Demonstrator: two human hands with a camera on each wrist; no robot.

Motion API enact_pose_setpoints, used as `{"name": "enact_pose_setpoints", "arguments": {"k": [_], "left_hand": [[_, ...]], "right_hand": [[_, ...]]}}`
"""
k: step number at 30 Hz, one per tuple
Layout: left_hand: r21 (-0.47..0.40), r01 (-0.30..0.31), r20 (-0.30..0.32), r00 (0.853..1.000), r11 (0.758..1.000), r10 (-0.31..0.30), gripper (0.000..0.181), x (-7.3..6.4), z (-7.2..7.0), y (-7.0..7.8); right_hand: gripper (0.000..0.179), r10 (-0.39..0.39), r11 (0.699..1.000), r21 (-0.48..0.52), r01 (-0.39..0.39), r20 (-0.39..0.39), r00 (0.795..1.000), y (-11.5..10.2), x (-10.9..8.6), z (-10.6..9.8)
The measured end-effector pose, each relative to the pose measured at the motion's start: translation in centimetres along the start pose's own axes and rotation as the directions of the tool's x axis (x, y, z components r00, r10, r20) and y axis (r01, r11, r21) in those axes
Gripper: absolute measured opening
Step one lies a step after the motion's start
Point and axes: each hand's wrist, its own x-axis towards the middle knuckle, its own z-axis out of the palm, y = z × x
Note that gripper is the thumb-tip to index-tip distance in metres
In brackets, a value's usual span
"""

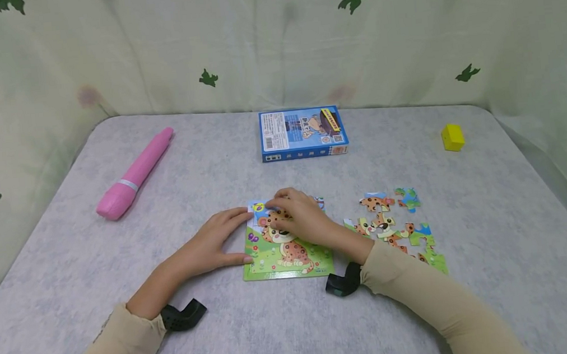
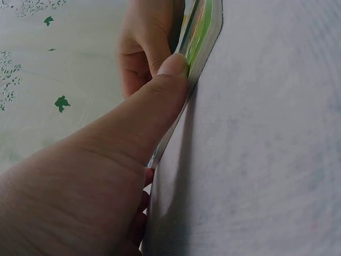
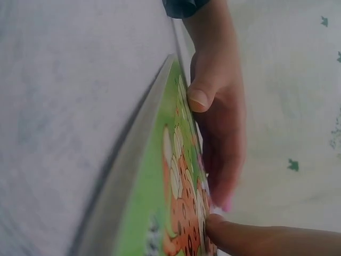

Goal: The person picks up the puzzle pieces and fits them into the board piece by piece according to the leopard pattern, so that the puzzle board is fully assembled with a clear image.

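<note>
A jigsaw puzzle [image 1: 266, 267] with a leopard picture on a green-bordered board lies flat in front of me. My left hand [image 1: 208, 245] spans its left side, the thumb on the lower left edge and the fingertips at the upper left. That thumb [image 2: 173, 66] rests on the board's rim in the left wrist view. My right hand [image 1: 307, 217] reaches over the upper part, with thumb and forefinger apart and touching the picture by the leopard's head. It covers much of the upper right. No lifted piece shows between its fingers.
Several loose puzzle pieces [image 1: 393, 229] lie right of the board, partly behind the right forearm. A blue box [image 1: 304, 133] sits at the back, a yellow block [image 1: 453, 137] at the back right. A long pink object with a pale band [image 1: 134, 176] lies at the left.
</note>
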Motion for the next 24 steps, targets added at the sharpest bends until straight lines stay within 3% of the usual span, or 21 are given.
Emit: {"name": "enact_pose_setpoints", "arguments": {"k": [9,13,16,19,24], "left_hand": [[0.028,-0.044,0.004,0.999,0.999,0.044,0.075,0.1,0.1,-0.4],[0.031,-0.048,0.008,0.999,0.998,0.048,0.074,0.0,0.1,-0.4],[0.030,-0.052,0.006,0.999,0.998,0.051,0.074,0.0,0.1,-0.4],[0.030,-0.056,0.000,0.998,0.998,0.056,0.075,0.0,0.2,-0.4],[0.032,-0.056,-0.001,0.998,0.998,0.056,0.075,0.1,0.3,-0.5]], "right_hand": [[0.039,0.009,1.000,-0.027,-0.009,-0.014,1.000,-0.1,0.2,0.2],[0.043,0.020,0.999,-0.025,-0.020,0.020,1.000,-0.2,0.2,0.0],[0.049,0.047,0.996,0.078,-0.053,0.071,0.996,-0.4,-0.1,-0.8],[0.054,0.063,0.973,0.215,-0.079,0.081,0.995,-0.4,-0.9,-2.3],[0.057,0.009,0.953,0.303,0.011,-0.063,0.998,0.7,-3.1,-5.4]]}}
